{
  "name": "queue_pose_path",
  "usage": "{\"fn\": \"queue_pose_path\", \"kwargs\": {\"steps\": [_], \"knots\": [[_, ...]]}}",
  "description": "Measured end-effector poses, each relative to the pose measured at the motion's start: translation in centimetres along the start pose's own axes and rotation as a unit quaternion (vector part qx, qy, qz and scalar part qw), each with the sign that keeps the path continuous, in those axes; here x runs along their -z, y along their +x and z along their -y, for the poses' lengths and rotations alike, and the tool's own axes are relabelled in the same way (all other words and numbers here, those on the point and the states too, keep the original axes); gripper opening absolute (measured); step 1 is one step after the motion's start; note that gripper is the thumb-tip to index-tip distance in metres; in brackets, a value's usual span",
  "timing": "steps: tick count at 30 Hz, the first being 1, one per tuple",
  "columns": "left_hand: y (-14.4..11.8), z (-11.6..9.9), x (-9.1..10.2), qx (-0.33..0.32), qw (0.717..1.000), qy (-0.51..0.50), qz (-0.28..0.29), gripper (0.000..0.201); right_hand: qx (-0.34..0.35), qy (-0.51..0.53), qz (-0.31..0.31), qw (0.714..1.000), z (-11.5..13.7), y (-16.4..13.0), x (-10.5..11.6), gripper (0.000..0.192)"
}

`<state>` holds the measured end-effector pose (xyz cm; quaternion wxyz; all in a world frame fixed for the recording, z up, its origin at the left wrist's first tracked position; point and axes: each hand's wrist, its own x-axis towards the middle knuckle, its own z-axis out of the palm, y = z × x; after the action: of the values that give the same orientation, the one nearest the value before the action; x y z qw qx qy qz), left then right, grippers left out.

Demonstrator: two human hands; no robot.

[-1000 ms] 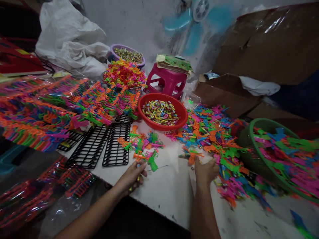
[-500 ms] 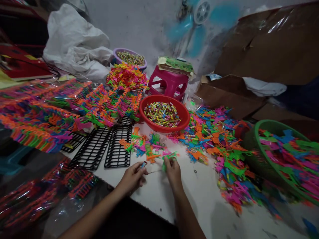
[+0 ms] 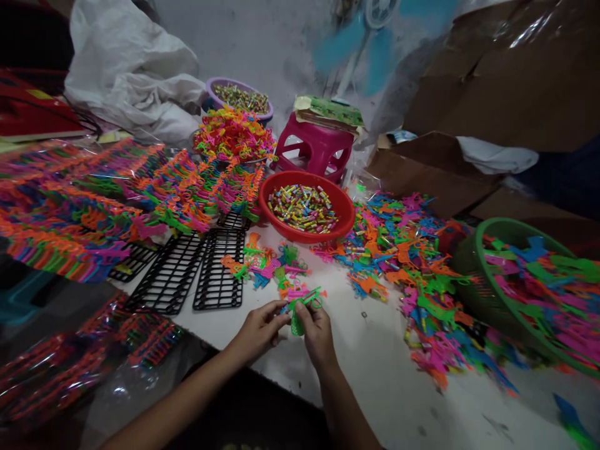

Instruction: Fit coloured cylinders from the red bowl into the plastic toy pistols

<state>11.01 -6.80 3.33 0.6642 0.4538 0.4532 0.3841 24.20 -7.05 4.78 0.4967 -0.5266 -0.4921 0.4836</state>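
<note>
Both hands are close together over the near side of the white bench [image 3: 347, 375], forearms angling in from below. The right hand [image 3: 319, 328] has its grip pinched on a green toy gun [image 3: 296, 326], handle hanging down. The left hand [image 3: 262, 328] is curled in right beside it, a bit of blue by the fingertips, but honestly can't tell if that grip's closed on it. A small toy-gun heap [image 3: 267, 269] sits between the hands and a red bowl [image 3: 307, 237] of little tubes [image 3: 302, 209]. Black racks [image 3: 219, 269] crowd the left; a loose pile [image 3: 403, 253] and green basket [image 3: 471, 294] fill the right.
</note>
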Motion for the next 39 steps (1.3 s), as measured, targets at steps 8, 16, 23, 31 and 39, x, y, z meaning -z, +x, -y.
{"fn": "queue_pose_path", "kwargs": {"steps": [8, 16, 23, 31, 39], "knots": [[-0.2, 0.2, 0.5, 0.004, 0.999, 0.015, 0.028, 0.044, 0.017, -0.049, 0.003, 0.999, -0.4, 0.1, 0.7, 0.024], [-0.8, -1.7, -0.1, -0.11, 0.97, 0.21, 0.042, 0.026, 0.017, -0.064, -0.076, 0.995, -1.5, -0.3, -0.6, 0.028], [0.5, -0.4, 0.9, 0.14, 0.98, -0.091, -0.106, 0.027, -0.097, -0.276, -0.305, 0.906, -1.2, 4.4, 9.5, 0.045], [0.8, -2.2, 1.6, 0.194, 0.903, -0.365, -0.118, 0.058, 0.072, -0.362, -0.121, 0.922, -4.3, 5.0, 4.0, 0.042], [0.6, -0.7, 2.3, 0.16, 0.955, -0.221, -0.114, 0.032, 0.098, -0.259, -0.017, 0.961, -4.2, 4.0, 1.6, 0.011]]}}
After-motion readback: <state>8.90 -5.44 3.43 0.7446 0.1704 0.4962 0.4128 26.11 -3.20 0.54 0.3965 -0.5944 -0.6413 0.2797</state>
